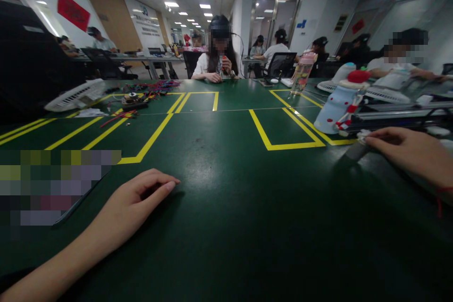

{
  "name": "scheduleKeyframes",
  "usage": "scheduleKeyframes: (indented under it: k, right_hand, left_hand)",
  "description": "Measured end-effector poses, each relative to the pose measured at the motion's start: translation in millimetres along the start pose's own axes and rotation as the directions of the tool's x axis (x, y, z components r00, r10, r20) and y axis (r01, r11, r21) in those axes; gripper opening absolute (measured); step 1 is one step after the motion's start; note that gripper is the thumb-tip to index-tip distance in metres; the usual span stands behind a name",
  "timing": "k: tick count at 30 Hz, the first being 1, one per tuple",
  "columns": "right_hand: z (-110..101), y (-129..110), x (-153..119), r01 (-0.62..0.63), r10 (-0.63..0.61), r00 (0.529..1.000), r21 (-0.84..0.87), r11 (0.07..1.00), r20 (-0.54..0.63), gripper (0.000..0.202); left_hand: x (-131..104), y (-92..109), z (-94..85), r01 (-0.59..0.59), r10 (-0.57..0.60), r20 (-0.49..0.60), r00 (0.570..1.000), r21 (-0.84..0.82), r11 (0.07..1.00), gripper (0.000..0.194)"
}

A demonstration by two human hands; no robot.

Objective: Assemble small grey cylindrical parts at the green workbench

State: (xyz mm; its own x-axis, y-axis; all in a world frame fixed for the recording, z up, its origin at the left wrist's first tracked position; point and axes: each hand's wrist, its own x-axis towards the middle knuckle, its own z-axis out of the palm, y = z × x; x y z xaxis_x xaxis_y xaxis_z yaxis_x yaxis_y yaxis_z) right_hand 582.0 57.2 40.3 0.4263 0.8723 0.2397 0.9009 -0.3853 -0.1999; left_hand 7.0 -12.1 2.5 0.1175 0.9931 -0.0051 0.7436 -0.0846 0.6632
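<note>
My left hand (146,193) rests on the green tabletop (226,226), thumb and forefinger tips together, with no object visible between them. At the right, my right hand (406,148) pinches a small white piece (363,136) between thumb and fingers. A dull grey, partly see-through part (356,152) hangs below it, close to the table; its kind is unclear. Just beyond that hand stands a light-blue bottle (331,111) with a red top and a dangling red-and-white ornament.
Yellow tape (295,146) outlines areas on the table. Tangled wires (159,87) and a white fan-like object (76,96) lie at the far left. A clear bottle with a pink lid (304,73) stands at the back. Opposite sits a person (219,63); dark rails (396,120) lie right.
</note>
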Motion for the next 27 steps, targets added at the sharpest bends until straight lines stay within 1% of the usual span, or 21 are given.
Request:
scheduleKeyframes:
  k: [3, 7, 11, 15, 19, 24, 27]
  right_hand:
    - [0.0, 0.1, -1.2, -0.024, 0.024, 1.000, 0.021, 0.999, 0.008, 0.041]
    - [-2.1, -5.2, -5.3, -0.044, 0.044, 0.999, -0.018, 0.999, -0.006, 0.044]
    - [-3.4, -9.3, -7.7, -0.053, 0.053, 0.999, 0.009, 0.999, -0.002, 0.040]
    - [-2.2, -7.3, -6.3, -0.049, 0.049, 0.999, 0.021, 0.999, -0.001, 0.041]
    - [-0.5, -6.4, -4.8, -0.081, 0.081, 0.997, 0.014, 0.997, -0.010, 0.045]
    - [-1.4, -6.4, -4.9, -0.121, 0.121, 0.993, 0.112, 0.986, 0.006, 0.039]
    - [-0.8, -3.3, -3.8, -0.133, 0.134, 0.991, 0.176, 0.975, 0.007, 0.040]
  left_hand:
    - [-0.2, 2.2, 0.4, 0.006, -0.006, 0.003, 1.000, -0.007, 1.000, 0.036]
    - [-1.4, 4.8, 0.0, 0.013, -0.013, 0.010, 1.000, -0.012, 1.000, 0.034]
    - [-2.9, 5.9, -0.4, 0.004, -0.004, -0.004, 1.000, -0.003, 1.000, 0.033]
    - [-3.0, 5.0, -0.8, 0.002, -0.002, -0.007, 1.000, 0.012, 1.000, 0.034]
    - [-1.4, 2.7, 0.0, -0.004, 0.004, -0.009, 1.000, 0.016, 1.000, 0.036]
    - [-0.4, 0.8, 1.0, -0.007, 0.007, -0.004, 1.000, 0.017, 1.000, 0.036]
    - [-0.9, 0.4, 1.1, -0.017, 0.017, -0.018, 1.000, 0.015, 1.000, 0.036]
